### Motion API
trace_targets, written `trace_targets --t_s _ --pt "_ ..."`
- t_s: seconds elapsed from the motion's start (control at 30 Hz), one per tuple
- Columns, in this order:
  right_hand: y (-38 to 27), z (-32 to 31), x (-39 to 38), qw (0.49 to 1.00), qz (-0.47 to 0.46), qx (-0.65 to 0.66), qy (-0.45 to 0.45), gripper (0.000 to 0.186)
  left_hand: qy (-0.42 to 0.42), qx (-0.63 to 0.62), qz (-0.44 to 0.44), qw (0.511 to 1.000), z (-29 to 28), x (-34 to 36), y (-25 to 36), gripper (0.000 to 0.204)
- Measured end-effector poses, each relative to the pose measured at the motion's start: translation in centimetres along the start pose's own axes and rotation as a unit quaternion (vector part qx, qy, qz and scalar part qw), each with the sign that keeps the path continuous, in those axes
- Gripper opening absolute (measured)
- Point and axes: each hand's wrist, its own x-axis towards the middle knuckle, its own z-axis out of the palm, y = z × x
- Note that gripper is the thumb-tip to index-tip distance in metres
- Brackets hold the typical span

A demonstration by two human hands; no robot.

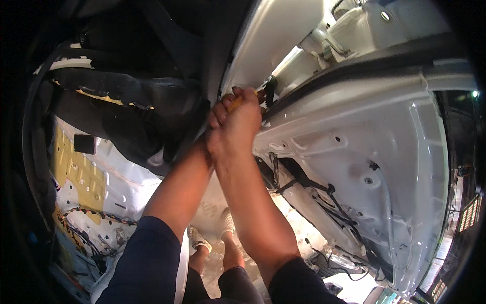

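At the hinge side of an opened white car door (pixel 354 121), my two hands meet. My right hand (pixel 242 117) is closed and lies over part of my left hand (pixel 217 115), whose fingers are curled too. Between them shows a piece of a yellow handle (pixel 235 105); the rest of it is hidden by the fingers, so I cannot tell what tool it belongs to. Just beyond my fingertips is a black part (pixel 271 91) in the gap between the door and the white body panel (pixel 276 38).
On the left lies the stripped cabin, with a dark torn-edged trim piece (pixel 116 88), a bare floor with a yellow patch (pixel 78 164) and a wiring harness (pixel 98 214). Loose black cables (pixel 324 200) run along the door's inner side. My feet stand on the pale ground (pixel 210 213).
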Motion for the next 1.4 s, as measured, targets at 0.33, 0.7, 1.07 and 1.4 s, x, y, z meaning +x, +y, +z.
trace_targets --t_s 0.33,0.7,1.07,1.4 --pt "-2.4 -3.7 -0.2 0.990 0.066 0.055 -0.114 0.033 -0.004 -0.049 0.011 0.999 1.3 -0.7 -0.7 0.050" --pt "-2.5 -3.8 -0.5 0.987 0.092 0.052 -0.121 0.034 -0.008 -0.079 0.025 0.997 1.6 -1.7 -1.0 0.055" --pt "-3.3 -5.5 -1.7 0.988 0.104 -0.030 -0.113 0.030 0.013 -0.027 -0.015 0.999 2.5 -1.1 -0.8 0.060" --pt "-3.9 -13.1 -11.6 0.933 0.160 -0.296 -0.127 0.047 0.120 0.675 0.098 0.722 0.6 3.2 0.2 0.070"
